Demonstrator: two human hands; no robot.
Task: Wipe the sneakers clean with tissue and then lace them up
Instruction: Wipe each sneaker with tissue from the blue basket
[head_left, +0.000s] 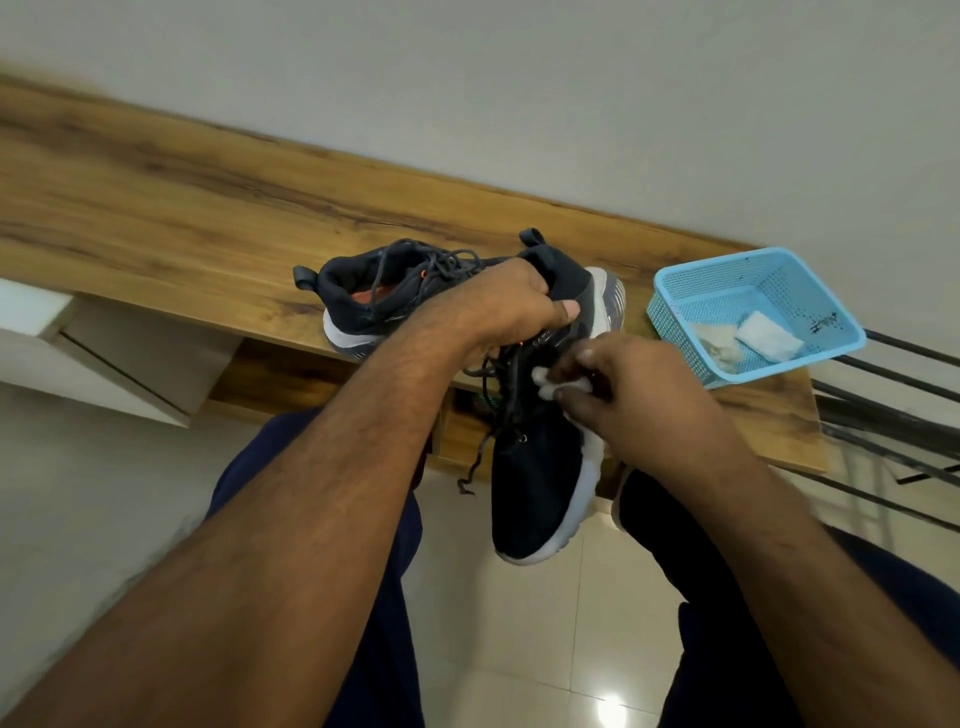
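Note:
A black sneaker (540, 488) with a white sole hangs toe-down in front of the wooden table (171, 208). My left hand (493, 306) grips it at the collar, fingers inside the opening. My right hand (623, 384) pinches a crumpled white tissue (545, 382) against the sneaker's side near the laces. Loose dark laces dangle from the held sneaker. The second black sneaker (363, 291) lies on the table behind my left hand, its laces loose and an orange lining showing.
A light blue plastic basket (675, 306) stands at the table's right end with a folded white tissue (769, 338) and a soiled tissue (717, 348) inside. Black metal rack bars (893, 415) lie to the right. Pale floor tiles and my dark-trousered legs are below.

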